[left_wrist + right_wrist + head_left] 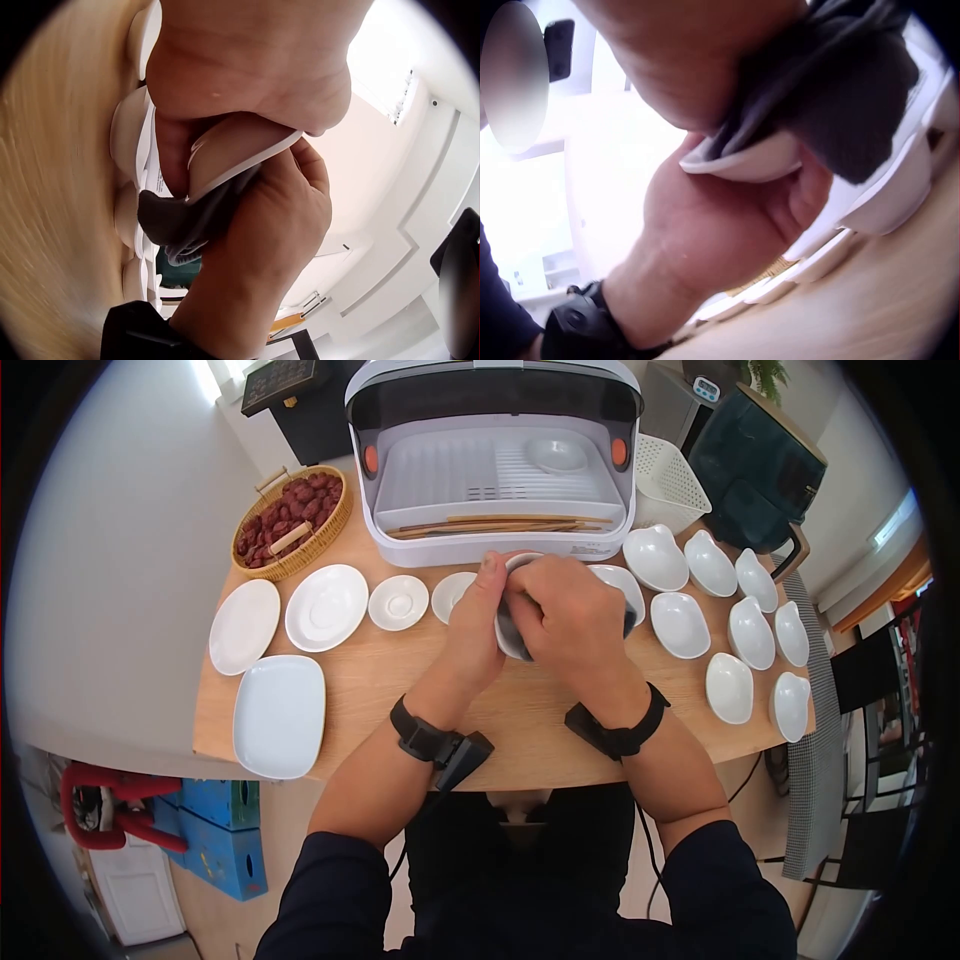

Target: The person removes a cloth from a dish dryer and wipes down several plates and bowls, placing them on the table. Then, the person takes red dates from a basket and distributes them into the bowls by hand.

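Above the wooden table, my left hand grips a small white bowl, tilted with its opening toward my right hand. A dark grey cloth is bunched in my right hand, whose fingers press it into the bowl. Loose folds of the cloth hang out past the rim in both wrist views. My right fingertips are hidden inside the bowl. Right behind the hands, in the head view, a white bowl and a small saucer sit on the table.
An open white dish cabinet stands at the back, with a small dish and chopsticks inside. Several white bowls fill the right side. Plates lie at the left, near a basket of red dried fruit. A white plastic basket stands back right.
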`<act>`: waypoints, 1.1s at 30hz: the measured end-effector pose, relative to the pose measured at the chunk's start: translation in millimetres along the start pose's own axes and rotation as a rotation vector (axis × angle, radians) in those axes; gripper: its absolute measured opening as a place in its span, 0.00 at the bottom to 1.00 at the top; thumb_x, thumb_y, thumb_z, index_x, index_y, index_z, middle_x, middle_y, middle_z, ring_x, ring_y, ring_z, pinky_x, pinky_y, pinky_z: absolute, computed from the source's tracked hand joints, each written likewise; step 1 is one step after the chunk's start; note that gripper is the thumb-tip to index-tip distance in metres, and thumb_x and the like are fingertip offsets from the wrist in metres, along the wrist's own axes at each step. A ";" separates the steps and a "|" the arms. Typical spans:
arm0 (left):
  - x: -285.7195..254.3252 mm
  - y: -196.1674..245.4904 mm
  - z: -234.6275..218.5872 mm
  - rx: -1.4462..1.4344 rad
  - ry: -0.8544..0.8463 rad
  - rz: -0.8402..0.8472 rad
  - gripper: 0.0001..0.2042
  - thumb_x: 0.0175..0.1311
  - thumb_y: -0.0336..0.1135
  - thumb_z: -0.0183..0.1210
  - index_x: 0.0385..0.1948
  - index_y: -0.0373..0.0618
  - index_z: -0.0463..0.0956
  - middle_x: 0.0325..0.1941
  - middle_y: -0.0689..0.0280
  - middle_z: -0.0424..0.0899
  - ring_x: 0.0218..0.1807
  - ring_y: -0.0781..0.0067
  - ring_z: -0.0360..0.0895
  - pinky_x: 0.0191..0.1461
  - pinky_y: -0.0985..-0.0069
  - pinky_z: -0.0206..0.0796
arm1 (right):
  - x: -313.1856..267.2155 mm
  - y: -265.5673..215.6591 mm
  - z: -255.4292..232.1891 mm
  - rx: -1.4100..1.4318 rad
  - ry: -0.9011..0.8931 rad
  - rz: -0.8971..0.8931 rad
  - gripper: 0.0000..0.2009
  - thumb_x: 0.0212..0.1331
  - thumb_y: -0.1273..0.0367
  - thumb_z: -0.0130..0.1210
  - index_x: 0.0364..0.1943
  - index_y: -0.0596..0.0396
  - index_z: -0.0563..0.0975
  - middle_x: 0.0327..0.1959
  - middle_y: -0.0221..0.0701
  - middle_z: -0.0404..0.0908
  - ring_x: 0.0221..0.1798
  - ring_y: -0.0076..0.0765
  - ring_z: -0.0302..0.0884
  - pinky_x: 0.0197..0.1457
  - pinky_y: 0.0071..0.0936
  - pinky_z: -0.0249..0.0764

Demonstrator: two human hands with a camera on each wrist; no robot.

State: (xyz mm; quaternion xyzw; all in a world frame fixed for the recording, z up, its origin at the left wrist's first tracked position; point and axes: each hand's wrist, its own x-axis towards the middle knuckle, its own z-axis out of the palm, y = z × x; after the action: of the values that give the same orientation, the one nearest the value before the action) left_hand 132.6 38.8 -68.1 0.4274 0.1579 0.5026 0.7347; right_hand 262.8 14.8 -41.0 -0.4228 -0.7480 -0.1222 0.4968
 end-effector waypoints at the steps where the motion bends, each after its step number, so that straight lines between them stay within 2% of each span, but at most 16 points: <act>1: -0.2 1.9 -3.1 0.002 0.000 -0.001 0.30 0.81 0.62 0.42 0.62 0.41 0.73 0.59 0.61 0.81 0.61 0.68 0.78 0.68 0.68 0.70 | -1.2 -1.2 -1.2 0.001 0.001 0.001 0.06 0.52 0.71 0.67 0.33 0.49 0.81 0.29 0.30 0.81 0.32 0.40 0.81 0.30 0.37 0.74; 3: -1.0 7.0 -7.3 -0.008 0.048 -0.001 0.30 0.81 0.62 0.43 0.62 0.41 0.74 0.57 0.60 0.81 0.60 0.68 0.78 0.66 0.68 0.71 | -2.8 -3.8 -6.4 0.117 -0.235 0.016 0.05 0.50 0.72 0.63 0.30 0.49 0.79 0.28 0.30 0.80 0.32 0.41 0.81 0.30 0.39 0.75; 6: 1.0 7.5 -5.6 0.032 0.069 0.054 0.30 0.80 0.62 0.44 0.62 0.41 0.74 0.57 0.60 0.82 0.59 0.67 0.79 0.64 0.67 0.72 | -0.5 -0.3 -15.0 -0.043 -0.314 -0.007 0.04 0.50 0.72 0.63 0.29 0.49 0.79 0.28 0.30 0.80 0.32 0.42 0.81 0.30 0.39 0.76; 10: 1.7 5.1 -2.2 0.031 0.075 0.103 0.30 0.80 0.61 0.44 0.61 0.41 0.74 0.56 0.60 0.82 0.58 0.67 0.80 0.63 0.67 0.73 | -0.8 3.7 -12.7 -0.260 -0.181 -0.016 0.04 0.50 0.72 0.62 0.29 0.49 0.78 0.27 0.30 0.80 0.33 0.43 0.82 0.30 0.39 0.76; 13: 1.3 4.9 -6.4 0.108 0.059 0.116 0.30 0.80 0.61 0.44 0.61 0.40 0.74 0.56 0.60 0.82 0.57 0.68 0.80 0.63 0.67 0.73 | -1.9 2.5 -11.4 -0.196 -0.290 -0.004 0.04 0.51 0.72 0.63 0.29 0.49 0.79 0.28 0.31 0.80 0.33 0.43 0.82 0.31 0.39 0.76; 15: -0.3 5.3 -4.7 0.073 0.075 0.106 0.29 0.81 0.60 0.43 0.61 0.40 0.74 0.56 0.60 0.82 0.57 0.68 0.80 0.62 0.67 0.73 | -1.7 -1.9 -11.3 0.117 -0.335 0.054 0.04 0.51 0.73 0.63 0.30 0.49 0.79 0.29 0.32 0.81 0.33 0.43 0.81 0.32 0.38 0.77; 16: -0.7 4.7 -2.7 0.072 0.071 0.101 0.29 0.81 0.60 0.43 0.61 0.40 0.74 0.56 0.60 0.82 0.57 0.68 0.80 0.62 0.67 0.73 | -1.9 -3.7 -9.1 0.114 -0.334 0.060 0.04 0.51 0.73 0.63 0.30 0.49 0.79 0.29 0.32 0.81 0.33 0.43 0.81 0.32 0.38 0.77; 18: -0.7 3.7 0.9 -0.044 0.053 0.031 0.29 0.82 0.58 0.43 0.61 0.39 0.74 0.56 0.61 0.81 0.57 0.69 0.79 0.63 0.68 0.72 | -1.6 -6.3 -2.2 0.265 -0.109 0.088 0.05 0.52 0.72 0.64 0.30 0.49 0.79 0.31 0.32 0.81 0.32 0.42 0.81 0.32 0.38 0.77; 19: 0.2 2.4 2.7 -0.045 0.052 0.032 0.29 0.82 0.58 0.43 0.61 0.39 0.74 0.56 0.61 0.81 0.57 0.69 0.79 0.63 0.68 0.72 | -0.6 -4.9 -1.3 0.264 -0.109 0.087 0.05 0.52 0.72 0.64 0.30 0.49 0.79 0.31 0.32 0.81 0.32 0.42 0.81 0.32 0.38 0.77; 21: 1.0 -0.8 5.2 0.004 0.006 0.067 0.28 0.82 0.57 0.42 0.61 0.39 0.74 0.57 0.61 0.81 0.59 0.70 0.77 0.65 0.70 0.70 | 2.8 -0.5 0.8 0.068 0.046 0.024 0.05 0.52 0.71 0.65 0.31 0.49 0.79 0.31 0.31 0.81 0.32 0.43 0.80 0.32 0.38 0.77; 25: 0.5 -0.9 3.5 0.124 0.070 0.141 0.27 0.82 0.55 0.44 0.62 0.38 0.73 0.57 0.61 0.81 0.59 0.70 0.77 0.66 0.70 0.69 | 3.2 5.0 -3.9 -0.176 0.016 0.014 0.05 0.52 0.71 0.65 0.32 0.49 0.79 0.31 0.31 0.81 0.32 0.43 0.80 0.32 0.40 0.77; 27: 1.3 2.2 -3.7 0.133 0.083 0.158 0.27 0.81 0.55 0.45 0.62 0.38 0.73 0.57 0.61 0.81 0.59 0.69 0.77 0.65 0.69 0.70 | -1.4 3.5 -5.5 -0.134 -0.189 0.130 0.05 0.52 0.70 0.65 0.32 0.51 0.80 0.30 0.32 0.81 0.32 0.44 0.80 0.34 0.41 0.77; 28: 1.6 3.5 -6.7 0.140 0.096 0.172 0.27 0.81 0.55 0.46 0.63 0.38 0.72 0.57 0.60 0.81 0.58 0.69 0.78 0.64 0.68 0.71 | -1.9 1.8 -6.0 -0.133 -0.188 0.129 0.05 0.52 0.70 0.65 0.32 0.51 0.80 0.30 0.32 0.81 0.32 0.44 0.80 0.34 0.41 0.77; 30: 1.7 5.0 -7.9 0.119 0.110 0.174 0.27 0.80 0.56 0.46 0.63 0.38 0.72 0.57 0.60 0.81 0.58 0.68 0.78 0.64 0.68 0.71 | -1.7 -4.5 -7.6 0.113 -0.368 0.245 0.05 0.52 0.70 0.65 0.31 0.52 0.80 0.29 0.33 0.82 0.32 0.46 0.81 0.36 0.40 0.78; 31: 1.9 5.6 -8.2 0.097 0.122 0.177 0.28 0.80 0.56 0.46 0.63 0.39 0.73 0.57 0.60 0.81 0.58 0.68 0.79 0.63 0.68 0.72 | 0.6 -11.6 -9.3 0.113 -0.367 0.245 0.05 0.52 0.70 0.65 0.31 0.52 0.80 0.29 0.33 0.82 0.32 0.46 0.81 0.36 0.40 0.78; 33: -0.4 8.2 -3.4 0.052 0.134 0.169 0.27 0.80 0.56 0.45 0.62 0.39 0.73 0.56 0.60 0.82 0.57 0.67 0.79 0.63 0.68 0.72 | 6.0 -26.0 -14.6 0.544 -0.296 0.524 0.05 0.52 0.70 0.63 0.31 0.53 0.80 0.29 0.33 0.84 0.32 0.48 0.82 0.37 0.39 0.77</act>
State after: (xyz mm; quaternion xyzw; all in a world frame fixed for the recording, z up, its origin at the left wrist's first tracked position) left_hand 125.2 41.1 -63.7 0.4233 0.1831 0.5859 0.6663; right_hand 251.6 -6.9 -22.7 -0.4653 -0.6833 0.2733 0.4918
